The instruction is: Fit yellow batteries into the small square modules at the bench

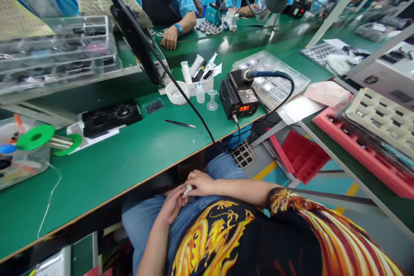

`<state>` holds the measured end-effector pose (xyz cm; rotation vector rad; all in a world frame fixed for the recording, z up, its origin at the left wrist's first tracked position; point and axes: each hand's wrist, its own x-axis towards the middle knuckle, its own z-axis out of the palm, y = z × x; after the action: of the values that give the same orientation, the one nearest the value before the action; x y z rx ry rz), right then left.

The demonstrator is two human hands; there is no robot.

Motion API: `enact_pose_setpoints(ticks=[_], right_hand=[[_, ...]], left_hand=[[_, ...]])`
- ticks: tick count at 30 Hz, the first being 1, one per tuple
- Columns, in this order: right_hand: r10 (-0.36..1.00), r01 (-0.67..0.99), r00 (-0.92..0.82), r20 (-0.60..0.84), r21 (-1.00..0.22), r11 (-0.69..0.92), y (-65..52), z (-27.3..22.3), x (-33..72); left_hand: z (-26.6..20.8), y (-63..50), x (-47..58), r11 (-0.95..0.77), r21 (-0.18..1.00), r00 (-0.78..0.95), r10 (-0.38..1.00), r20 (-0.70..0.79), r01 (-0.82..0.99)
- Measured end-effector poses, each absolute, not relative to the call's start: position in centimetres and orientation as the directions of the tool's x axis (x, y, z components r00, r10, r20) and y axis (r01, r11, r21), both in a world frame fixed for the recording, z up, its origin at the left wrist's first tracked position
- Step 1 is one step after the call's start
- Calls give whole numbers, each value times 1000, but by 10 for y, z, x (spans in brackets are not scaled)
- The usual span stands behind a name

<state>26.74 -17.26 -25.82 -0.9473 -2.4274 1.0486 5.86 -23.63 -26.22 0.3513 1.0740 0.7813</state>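
Observation:
Over my lap, below the bench's front edge, my left hand [174,203] and my right hand [199,182] meet with fingers bent together. Between their fingertips shows a small white piece [187,189]; its kind is too small to tell, and both hands seem closed on it. Fingers partly hide it. On the green bench [129,159] beyond the hands lies a pair of dark tweezers [179,123]. A black soldering station [239,95] with a lit red display stands to the right of the tweezers.
A solder wire spool [35,138] with green flanges sits at the left. A white bowl [177,93], a small bottle [200,94] and a box of syringes [202,86] stand behind the tweezers. A black cable [181,90] crosses the bench. Co-workers sit opposite.

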Motion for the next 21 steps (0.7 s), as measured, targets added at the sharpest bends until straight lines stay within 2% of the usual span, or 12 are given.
enact_pose_setpoints(ticks=[4, 21], right_hand=[[638, 453, -770, 0, -703, 547, -171, -263, 267], [686, 453, -726, 43, -720, 525, -169, -265, 260]], left_hand=[[-263, -236, 63, 697, 653, 263, 717, -646, -296], [-268, -232, 58, 686, 647, 233, 725, -648, -334]])
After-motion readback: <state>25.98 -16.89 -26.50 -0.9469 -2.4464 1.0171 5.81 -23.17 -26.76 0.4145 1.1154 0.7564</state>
